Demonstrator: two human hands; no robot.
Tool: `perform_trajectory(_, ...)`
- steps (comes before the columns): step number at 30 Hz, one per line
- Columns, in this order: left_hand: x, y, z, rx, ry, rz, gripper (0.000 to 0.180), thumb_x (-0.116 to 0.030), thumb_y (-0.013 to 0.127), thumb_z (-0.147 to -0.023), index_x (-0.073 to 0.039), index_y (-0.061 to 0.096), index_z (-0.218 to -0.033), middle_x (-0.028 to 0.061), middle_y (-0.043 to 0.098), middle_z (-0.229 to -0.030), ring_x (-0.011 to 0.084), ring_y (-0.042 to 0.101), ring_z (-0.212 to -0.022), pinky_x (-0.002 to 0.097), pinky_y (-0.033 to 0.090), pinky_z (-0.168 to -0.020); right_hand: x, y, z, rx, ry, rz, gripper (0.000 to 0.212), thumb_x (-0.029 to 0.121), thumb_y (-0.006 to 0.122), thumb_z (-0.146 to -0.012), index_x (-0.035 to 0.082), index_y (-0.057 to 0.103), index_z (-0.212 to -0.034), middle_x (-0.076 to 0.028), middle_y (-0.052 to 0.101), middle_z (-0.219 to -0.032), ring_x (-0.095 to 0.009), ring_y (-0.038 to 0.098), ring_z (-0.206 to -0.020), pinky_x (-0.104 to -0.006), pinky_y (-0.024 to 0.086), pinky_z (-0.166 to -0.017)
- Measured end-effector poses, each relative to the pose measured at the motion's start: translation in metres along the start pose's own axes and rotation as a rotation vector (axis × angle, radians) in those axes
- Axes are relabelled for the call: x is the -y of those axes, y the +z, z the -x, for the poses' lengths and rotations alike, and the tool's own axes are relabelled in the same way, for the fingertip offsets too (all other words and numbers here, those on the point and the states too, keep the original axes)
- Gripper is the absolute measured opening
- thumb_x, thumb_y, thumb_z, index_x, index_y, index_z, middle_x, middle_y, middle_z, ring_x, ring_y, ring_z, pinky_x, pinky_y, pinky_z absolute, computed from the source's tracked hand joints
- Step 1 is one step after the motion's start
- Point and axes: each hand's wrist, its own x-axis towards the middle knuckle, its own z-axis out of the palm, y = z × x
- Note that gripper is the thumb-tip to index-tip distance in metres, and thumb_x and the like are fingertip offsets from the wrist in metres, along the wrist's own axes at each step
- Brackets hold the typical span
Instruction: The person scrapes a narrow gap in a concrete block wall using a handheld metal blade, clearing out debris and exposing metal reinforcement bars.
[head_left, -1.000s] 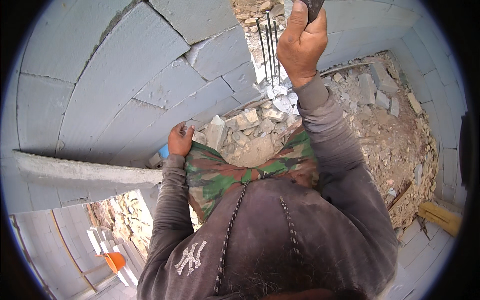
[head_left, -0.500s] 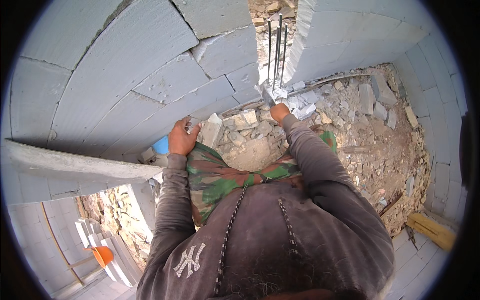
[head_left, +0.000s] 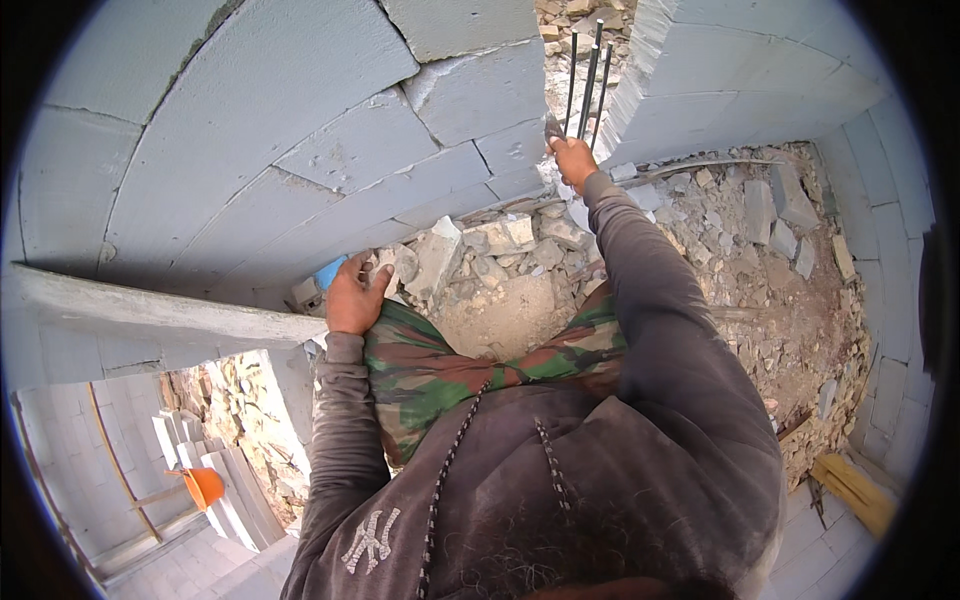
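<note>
Right hand [head_left: 573, 160] clenched on a small tool at the base of the steel bars [head_left: 588, 85] in the wall gap, left hand [head_left: 352, 298] resting flat on broken blocks [head_left: 470, 250]; a slip could scrape knuckles on the bars

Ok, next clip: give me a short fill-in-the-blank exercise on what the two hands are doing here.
1. The right hand reaches to the foot of the dark vertical ____ in the gap between the grey block walls.
2. The left hand rests on the person's own ____, in camouflage trousers.
3. Between the hands, the ground is covered with broken ____.

Missing words: steel bars; knee; rubble
</note>
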Motion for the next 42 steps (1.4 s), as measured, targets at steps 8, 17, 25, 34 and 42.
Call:
perform_trajectory(8,0.007,0.016,-0.019,0.004,0.048,0.021,0.054,-0.039,0.079,-0.088,-0.001,0.070,-0.125,0.0177,0.073,-0.108,0.0281,0.072,-0.093,0.0396,0.057,-0.083,-0.012,-0.048,0.075,-0.018,-0.057,1.252,0.028,0.016,0.060,-0.091,-0.003,0.076,-0.103,-0.028,0.073,-0.112,-0.046,0.070,-0.106,-0.0509,0.056,-0.092)
perform_trajectory(17,-0.010,0.019,-0.032,0.024,0.175,0.052,0.051,-0.034,0.080,-0.088,0.000,0.070,-0.124,0.0176,0.073,-0.107,0.0278,0.072,-0.094,0.0386,0.057,-0.084,-0.016,-0.148,0.095,0.249,0.171,1.455,0.033,0.024,0.058,-0.097,-0.003,0.075,-0.108,-0.030,0.072,-0.109,-0.044,0.070,-0.107,-0.0503,0.056,-0.091)
perform_trajectory(25,0.027,0.002,-0.024,0.032,0.040,0.096,0.048,-0.029,0.079,-0.089,0.003,0.069,-0.123,0.0167,0.072,-0.107,0.0258,0.070,-0.094,0.0377,0.056,-0.086,-0.035,-0.174,0.174,-0.337,-0.234,1.004,0.033,0.031,0.049,-0.107,0.000,0.059,-0.103,-0.031,0.067,-0.084,-0.053,0.065,-0.081,-0.0606,0.049,-0.072)
perform_trajectory(34,0.042,-0.013,0.001,-0.045,-0.021,-0.029,0.047,-0.029,0.079,-0.089,0.001,0.069,-0.124,0.0187,0.073,-0.107,0.0298,0.072,-0.096,0.0403,0.056,-0.086,0.208,-0.075,0.142,-0.847,-1.142,0.370,0.025,0.018,0.055,-0.107,-0.002,0.064,-0.118,-0.019,0.070,-0.086,-0.038,0.069,-0.073,-0.0467,0.053,-0.066)
perform_trajectory(42,0.036,-0.026,0.024,-0.100,-0.007,-0.041,0.046,-0.031,0.079,-0.089,0.002,0.069,-0.121,0.0195,0.073,-0.105,0.0300,0.073,-0.094,0.0417,0.056,-0.083,-0.139,-0.125,0.050,-0.438,0.127,0.933,0.044,0.036,0.049,-0.105,-0.003,0.069,-0.100,-0.034,0.070,-0.104,-0.052,0.066,-0.100,-0.0599,0.051,-0.087)
